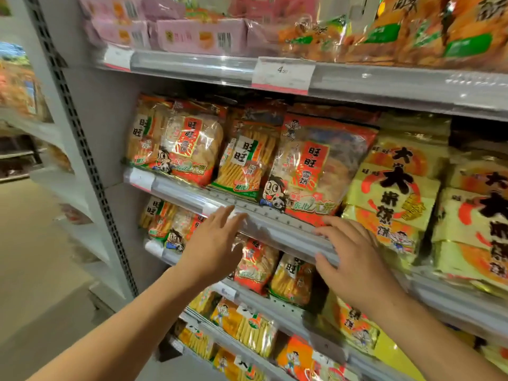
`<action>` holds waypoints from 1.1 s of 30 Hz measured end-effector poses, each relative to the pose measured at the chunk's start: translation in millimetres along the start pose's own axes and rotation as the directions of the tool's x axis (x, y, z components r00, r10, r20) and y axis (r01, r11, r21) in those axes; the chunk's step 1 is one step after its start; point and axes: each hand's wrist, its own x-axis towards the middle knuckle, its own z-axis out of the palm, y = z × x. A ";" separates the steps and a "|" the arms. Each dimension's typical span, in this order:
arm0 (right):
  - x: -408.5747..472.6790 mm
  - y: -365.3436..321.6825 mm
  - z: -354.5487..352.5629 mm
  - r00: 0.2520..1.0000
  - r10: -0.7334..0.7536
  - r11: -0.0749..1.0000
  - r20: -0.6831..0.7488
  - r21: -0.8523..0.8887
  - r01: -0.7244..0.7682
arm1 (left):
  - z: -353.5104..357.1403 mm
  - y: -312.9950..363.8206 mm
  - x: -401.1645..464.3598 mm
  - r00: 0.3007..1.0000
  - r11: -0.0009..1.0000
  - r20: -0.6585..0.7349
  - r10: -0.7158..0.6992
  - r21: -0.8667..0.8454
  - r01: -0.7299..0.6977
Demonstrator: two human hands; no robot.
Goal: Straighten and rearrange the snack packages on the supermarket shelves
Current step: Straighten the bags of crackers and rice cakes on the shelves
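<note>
Red and clear rice-cracker bags stand along the middle shelf (192,192). The largest red bag (316,171) leans forward over the shelf edge. To its left stands a green-trimmed bag of stick crackers (244,160). Further left is another red bag (189,144). My left hand (217,243) reaches toward the shelf rail with straight fingers, holding nothing. My right hand (354,251) hovers just below the large red bag, fingers spread and relaxed, holding nothing.
Yellow bags (395,193) with large black characters fill the right of the middle shelf. Pink boxes (203,37) and orange bags (384,26) sit on the top shelf, above a price tag (283,74). Lower shelves hold more bags (255,265). A grey upright (82,149) borders the left.
</note>
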 end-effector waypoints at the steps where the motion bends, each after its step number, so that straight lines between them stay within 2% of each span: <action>1: 14.0 -6.1 3.2 1.000 -0.023 0.999 -0.015 0.049 0.024 | 2.9 -6.1 6.3 1.000 1.000 -0.005 0.002 0.026 -0.002; 4: 61.1 -27.4 19.6 0.997 -0.058 0.977 -0.042 0.201 0.065 | 13.4 -30.9 16.6 0.998 0.994 0.058 -0.009 0.111 0.002; 6: 89.1 -40.7 32.2 0.998 -0.055 0.959 -0.041 0.276 0.065 | 15.8 -45.1 17.1 0.994 0.983 0.103 0.047 0.172 -0.064; 8: 112.1 -51.5 44.1 0.999 -0.035 0.955 -0.023 0.295 0.040 | 8.2 -56.3 19.5 0.987 0.966 0.071 0.145 0.206 -0.156; 11: 136.5 -63.2 60.4 0.999 0.034 0.976 0.007 0.216 -0.035 | -6.3 -80.7 33.1 0.965 0.952 -0.033 0.260 0.173 -0.251; 13: 145.5 -69.3 69.2 0.995 0.077 0.988 0.061 0.130 -0.084 | -15.4 -105.6 50.2 0.970 0.976 -0.126 0.208 0.091 -0.198; 15: 150.5 -75.1 75.8 0.983 0.149 0.987 0.105 0.040 -0.154 | -23.9 -135.4 73.7 0.973 0.997 -0.220 0.075 0.006 -0.075; 17: 153.3 -82.8 81.3 0.968 0.237 0.972 0.080 -0.027 -0.235 | -32.5 -166.2 99.4 0.958 0.995 -0.272 -0.087 -0.074 0.069; 19: 158.3 -91.9 85.2 0.945 0.324 0.945 0.039 -0.061 -0.321 | -39.5 -193.9 122.5 0.936 0.980 -0.301 -0.184 -0.131 0.150; 23: 172.7 -107.2 94.0 0.866 0.500 0.853 -0.010 -0.168 -0.494 | -39.8 -228.4 148.1 0.944 0.980 -0.278 -0.176 -0.142 0.141; 27: 189.1 -110.8 100.9 0.750 0.660 0.735 -0.056 -0.159 -0.659 | -38.1 -238.5 163.1 0.954 0.982 -0.234 -0.185 -0.076 0.172; 29: 193.0 -110.1 103.0 0.710 0.704 0.705 -0.036 -0.084 -0.704 | -39.6 -238.9 166.2 0.960 0.986 -0.229 -0.163 -0.085 0.147; 33: 190.8 -109.0 109.3 0.687 0.725 0.685 -0.045 0.146 -0.714 | -46.1 -236.3 168.8 0.951 0.982 -0.275 -0.138 -0.161 0.096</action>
